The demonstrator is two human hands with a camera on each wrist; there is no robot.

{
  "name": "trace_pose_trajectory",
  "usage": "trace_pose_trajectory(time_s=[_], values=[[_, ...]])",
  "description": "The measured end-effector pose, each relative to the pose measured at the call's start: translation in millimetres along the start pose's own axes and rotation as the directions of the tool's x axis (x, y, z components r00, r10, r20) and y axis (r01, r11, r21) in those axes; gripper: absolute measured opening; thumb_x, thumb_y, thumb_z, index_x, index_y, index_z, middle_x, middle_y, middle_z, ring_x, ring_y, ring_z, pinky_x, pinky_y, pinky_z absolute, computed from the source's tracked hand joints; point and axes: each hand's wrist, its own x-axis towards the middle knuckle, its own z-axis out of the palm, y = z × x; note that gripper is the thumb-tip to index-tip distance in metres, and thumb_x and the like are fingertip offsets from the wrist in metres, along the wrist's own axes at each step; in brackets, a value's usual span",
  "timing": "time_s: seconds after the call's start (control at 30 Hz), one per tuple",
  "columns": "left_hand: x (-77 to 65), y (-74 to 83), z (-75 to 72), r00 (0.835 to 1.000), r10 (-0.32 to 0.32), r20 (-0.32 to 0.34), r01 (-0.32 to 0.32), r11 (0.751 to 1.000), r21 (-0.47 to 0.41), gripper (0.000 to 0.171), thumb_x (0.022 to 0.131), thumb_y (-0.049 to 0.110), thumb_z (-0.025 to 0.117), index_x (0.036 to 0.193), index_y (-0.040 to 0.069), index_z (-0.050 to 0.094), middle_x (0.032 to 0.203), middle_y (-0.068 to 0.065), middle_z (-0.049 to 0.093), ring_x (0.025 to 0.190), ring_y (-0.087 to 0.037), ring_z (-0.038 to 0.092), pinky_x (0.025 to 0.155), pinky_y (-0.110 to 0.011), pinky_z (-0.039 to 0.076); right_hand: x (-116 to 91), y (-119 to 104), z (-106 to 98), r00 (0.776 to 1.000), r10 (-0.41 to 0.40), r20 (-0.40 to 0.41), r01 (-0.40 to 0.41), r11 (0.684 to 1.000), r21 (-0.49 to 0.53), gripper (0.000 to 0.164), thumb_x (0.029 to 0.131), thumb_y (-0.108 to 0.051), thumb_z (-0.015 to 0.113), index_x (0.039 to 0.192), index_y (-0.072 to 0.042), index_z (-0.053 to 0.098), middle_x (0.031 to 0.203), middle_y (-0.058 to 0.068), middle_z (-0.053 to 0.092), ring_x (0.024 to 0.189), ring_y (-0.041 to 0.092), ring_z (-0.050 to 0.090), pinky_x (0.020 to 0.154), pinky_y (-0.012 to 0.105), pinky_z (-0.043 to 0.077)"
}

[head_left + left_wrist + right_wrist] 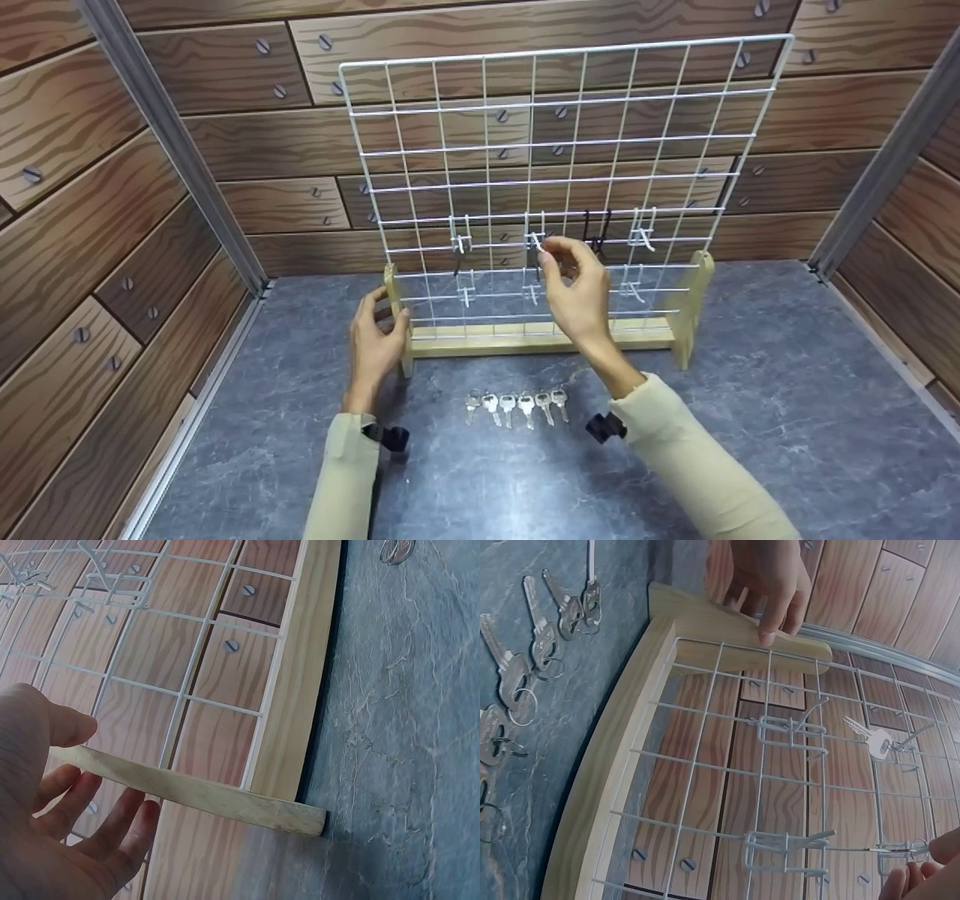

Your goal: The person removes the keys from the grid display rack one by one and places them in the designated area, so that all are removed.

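Note:
A white wire grid rack (pixel 510 182) stands upright in a wooden stand (pixel 472 349). My left hand (pixel 375 341) grips the stand's left side piece, thumb on one face and fingers on the other, as the left wrist view (pixel 75 802) shows. At the middle hook (pixel 534 240) of the upper row, my right hand (pixel 581 289) pinches the small ring of a key (pixel 862 849), seen edge-on in the right wrist view. Another key (pixel 877 742) hangs from the upper left hook. Whether the pinched ring is over its hook, I cannot tell.
Several keys with rings (pixel 517 405) lie in a row on the grey marbled tabletop (pixel 300 465) before the stand. More white hooks (pixel 631 291) and a black hook (pixel 596 232) hang on the grid. Wood-patterned walls (pixel 270 150) enclose the back and sides.

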Motion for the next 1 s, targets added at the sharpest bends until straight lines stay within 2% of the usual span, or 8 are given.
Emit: trace_pose_trajectory(time_s=[0.33, 0.57, 1.0], values=[[0.4, 0.4, 2.4, 1.000, 0.012, 0.010, -0.012, 1.000, -0.001, 0.045, 0.096, -0.001, 0.074, 0.139, -0.005, 0.061, 0.136, -0.025, 0.066, 0.112, -0.042, 0.073, 0.091, -0.053, 0.066, 9, 5, 3, 0.999, -0.031, -0.031, 0.030, 0.998, -0.056, 0.016, 0.100, 0.003, 0.068, 0.114, 0.005, 0.075, 0.108, 0.020, 0.075, 0.087, 0.026, 0.069, 0.075, 0.014, 0.055], [-0.5, -0.5, 1.2, 1.000, 0.016, 0.008, -0.016, 0.999, 0.032, 0.045, 0.097, 0.001, 0.074, 0.141, -0.002, 0.061, 0.136, -0.023, 0.065, 0.113, -0.040, 0.073, 0.090, -0.051, 0.067, 12, 3, 7, 0.999, -0.014, -0.029, 0.012, 0.996, -0.086, 0.013, 0.099, 0.002, 0.069, 0.110, 0.003, 0.077, 0.105, 0.017, 0.077, 0.083, 0.021, 0.069, 0.072, 0.013, 0.055], [-0.2, -0.8, -0.2, 1.000, 0.009, 0.009, -0.009, 0.999, 0.032, 0.046, 0.097, 0.002, 0.075, 0.140, -0.002, 0.062, 0.136, -0.023, 0.066, 0.112, -0.041, 0.073, 0.090, -0.052, 0.066, 14, 5, 9, 1.000, -0.008, -0.029, 0.006, 0.995, -0.097, 0.011, 0.098, 0.003, 0.070, 0.107, 0.003, 0.077, 0.100, 0.017, 0.077, 0.079, 0.016, 0.066, 0.069, 0.014, 0.053]])
